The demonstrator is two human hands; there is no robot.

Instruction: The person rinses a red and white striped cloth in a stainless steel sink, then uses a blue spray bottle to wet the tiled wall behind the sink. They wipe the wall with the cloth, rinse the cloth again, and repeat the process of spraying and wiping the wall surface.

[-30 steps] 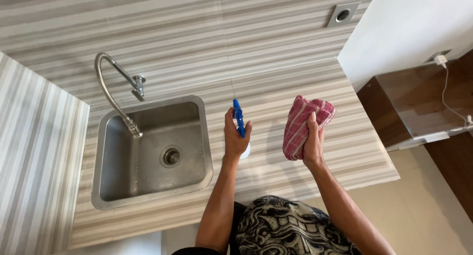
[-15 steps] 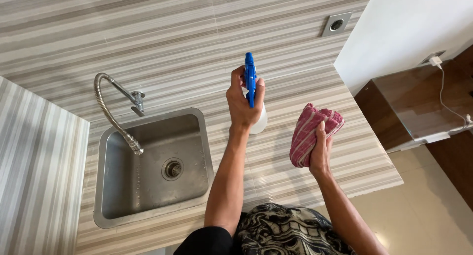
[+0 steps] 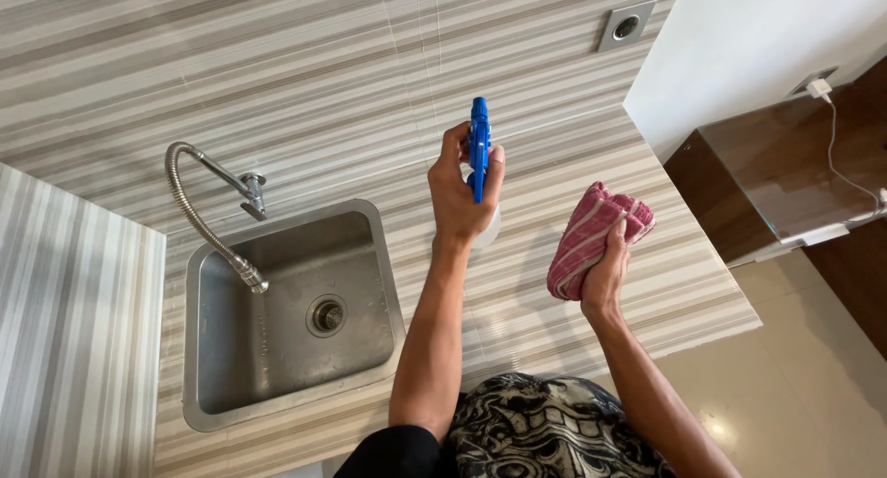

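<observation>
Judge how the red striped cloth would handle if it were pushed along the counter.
Probably floppy: the red striped cloth sits bunched in folds under the right hand. Likely light, as it looks thin. On the smooth striped counter it should slide, not roll.

This is a home kitchen. A steel sink (image 3: 277, 321) is set into a striped stone-look counter (image 3: 554, 321), with a bendy metal tap (image 3: 208, 210) on the matching wall behind the sink. Right of the sink, a round wall socket (image 3: 625, 25) sits above the counter; further right stands a wooden cabinet (image 3: 795, 173) with a charger cable (image 3: 836, 155).
</observation>
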